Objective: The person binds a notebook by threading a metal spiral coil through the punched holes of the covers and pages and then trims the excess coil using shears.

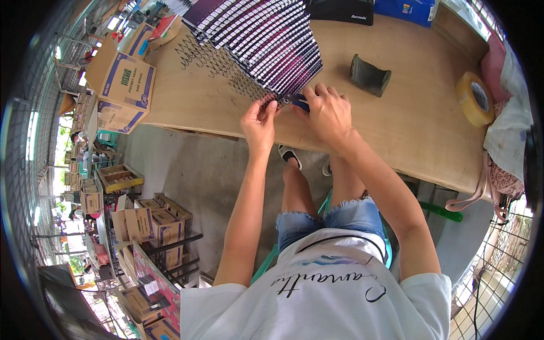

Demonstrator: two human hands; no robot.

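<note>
Work area: concrete floor point(187, 164) below, wire-mesh wall point(501, 272) at the right, stacked cartons point(167, 232) at the lower left.
Table: light brown wooden top point(419, 127); near edge faces the seated person.
Booklet stack: fanned, dark purple and white point(266, 42); lies left of the table's middle, its lower end close to the near edge.
Wire coils: dark, loose-ended spirals point(224, 68); project from the stack toward the table's left edge.
Left hand: positioned at the stack's lower end, near the table's near edge point(259, 122); thumb and forefinger pinch the wire coils.
Right hand: positioned beside the left, above the near edge point(330, 113); fingers wrap the pliers.
Pliers: dark blue handles point(298, 102); head directed at the coil ends beside the left fingertips. Contact with the wire: too small to tell.
Curved block: dark, trough-shaped point(369, 76); right of the stack, well apart from it.
Tape roll: yellowish point(467, 105); near the table's right edge.
Far edge: black case point(339, 12), then blue box point(403, 10) toward the far right corner.
Left edge: open cardboard box point(127, 82).
</note>
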